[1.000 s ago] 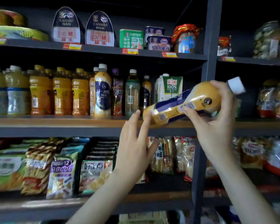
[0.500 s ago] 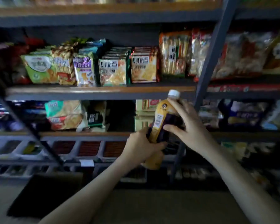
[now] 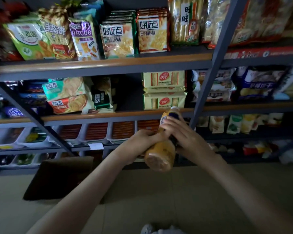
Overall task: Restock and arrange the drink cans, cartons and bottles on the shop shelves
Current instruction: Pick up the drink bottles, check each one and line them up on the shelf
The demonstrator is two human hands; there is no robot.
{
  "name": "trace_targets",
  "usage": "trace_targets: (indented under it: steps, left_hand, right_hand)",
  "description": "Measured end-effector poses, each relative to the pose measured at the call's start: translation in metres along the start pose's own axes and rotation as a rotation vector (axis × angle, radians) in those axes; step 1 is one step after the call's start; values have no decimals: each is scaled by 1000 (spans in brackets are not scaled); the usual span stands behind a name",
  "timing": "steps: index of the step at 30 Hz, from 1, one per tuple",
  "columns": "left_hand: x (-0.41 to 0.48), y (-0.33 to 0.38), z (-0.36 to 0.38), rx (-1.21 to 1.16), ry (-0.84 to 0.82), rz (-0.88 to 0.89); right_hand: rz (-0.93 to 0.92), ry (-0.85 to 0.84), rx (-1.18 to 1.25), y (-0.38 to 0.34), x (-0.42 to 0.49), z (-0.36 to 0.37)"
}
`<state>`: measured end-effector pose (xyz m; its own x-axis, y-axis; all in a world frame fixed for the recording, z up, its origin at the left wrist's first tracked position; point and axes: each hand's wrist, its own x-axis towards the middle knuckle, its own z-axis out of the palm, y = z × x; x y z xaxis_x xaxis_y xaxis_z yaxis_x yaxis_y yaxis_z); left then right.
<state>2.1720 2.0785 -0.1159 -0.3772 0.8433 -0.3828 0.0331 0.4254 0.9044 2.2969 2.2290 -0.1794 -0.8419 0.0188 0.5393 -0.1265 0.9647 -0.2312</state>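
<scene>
Bottle [image 3: 161,154] was centre frame, tilted, base toward us, white cap [image 3: 175,108] pointing up at the shelves [image 3: 108,64]. We had both grips on it: left grip [image 3: 140,144] curled round the lower body, right grip [image 3: 186,139] wrapped over the labelled upper part. It hung in front of the yellow cracker packs [image 3: 164,91], touching no shelf. Brown box [image 3: 61,176] on floor, lower left.

Bare forearms [image 3: 91,188], bare hands [image 3: 188,141]
</scene>
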Motion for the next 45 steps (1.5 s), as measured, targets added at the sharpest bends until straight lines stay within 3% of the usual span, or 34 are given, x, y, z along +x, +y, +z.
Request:
trace_targets:
  steps: [4,7,9,11,14,17,20,23,26,28,30,31,34,39,41,43,45]
  left_hand:
    - [-6,1,-12,-120,1,96]
    - [4,-13,-8,250,75,315]
    - [13,-26,-5,477,150,472]
    - [19,-36,-1,555,160,537]
    - [23,-46,4,510,173,485]
    - [23,-45,8,407,271,527]
    - [21,-45,11,340,354,601]
    - [18,-47,10,276,400,591]
    - [16,-47,7,260,444,535]
    - [17,-46,4,260,452,493]
    - [17,-43,-1,272,466,455]
    - [17,-40,-4,286,471,448]
    - [13,-31,-8,373,438,466]
    - [1,-7,-29,504,316,428]
    - [-5,1,-38,294,175,430]
    - [-8,3,-38,16,47,450]
    - [-3,-6,-31,83,52,492]
  right_hand:
    - [495,171,381,-18,14,-8]
    - [767,263,453,-20,22,-13]
    - [853,315,573,-21,24,-18]
    - [891,367,773,-26,27,-25]
    - [963,445,1113,-34,31,-30]
    - [1031,518,1303,-35,32,-28]
    - [1039,419,1393,-35,29,-27]
    - [1100,150,1172,-27,24,-29]
    - [1066,-149,464,-24,19,-31]
    - [855,-32,-40,-21,10,-27]
    - [513,73,-301,-19,5,-20]
    - [369,41,-355,-19,6,-16]
    - [134,24,-362,-17,14,-5]
    - [133,110,-279,-15,17,3]
    - [297,175,-45,-17,18,3]
    - [607,263,305,-23,25,-2]
    - [838,344,669,-26,33,-8]
